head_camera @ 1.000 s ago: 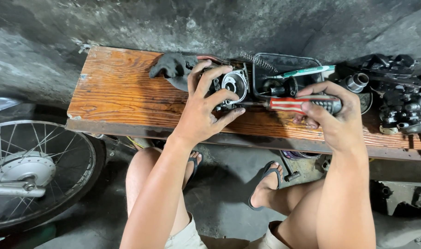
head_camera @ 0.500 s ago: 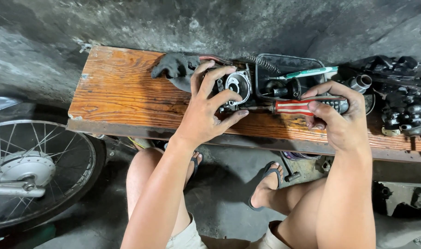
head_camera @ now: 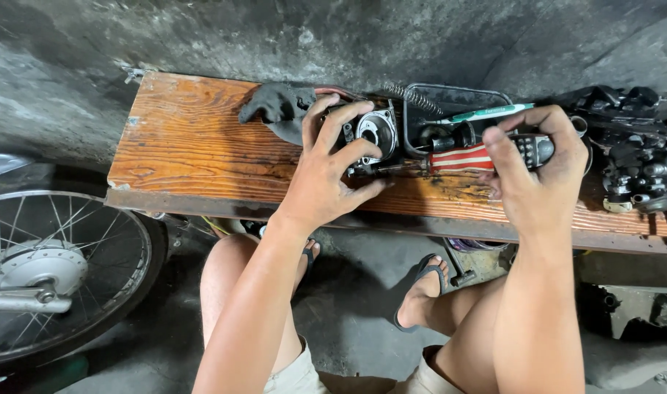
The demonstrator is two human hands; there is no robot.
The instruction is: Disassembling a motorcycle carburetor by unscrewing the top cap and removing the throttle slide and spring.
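Note:
A small metal engine part (head_camera: 373,133) with a round opening rests on a worn wooden bench (head_camera: 194,146). My left hand (head_camera: 326,171) grips it from the near side, fingers spread over its top and side. My right hand (head_camera: 534,171) is closed on the red-and-white striped handle of a screwdriver (head_camera: 468,156), which lies level along the bench. Its thin shaft points left and its tip meets the part's lower right edge.
A dark rag (head_camera: 278,108) lies left of the part. Behind it sit a black tray (head_camera: 457,109) with a spring and a green-handled tool (head_camera: 483,114). Greasy engine parts (head_camera: 636,153) crowd the bench's right end. A spoked wheel (head_camera: 52,273) stands at lower left.
My right hand has shifted its grip along the screwdriver handle, fingers now over the top. My left hand stays clamped on the part. The view has drifted slightly.

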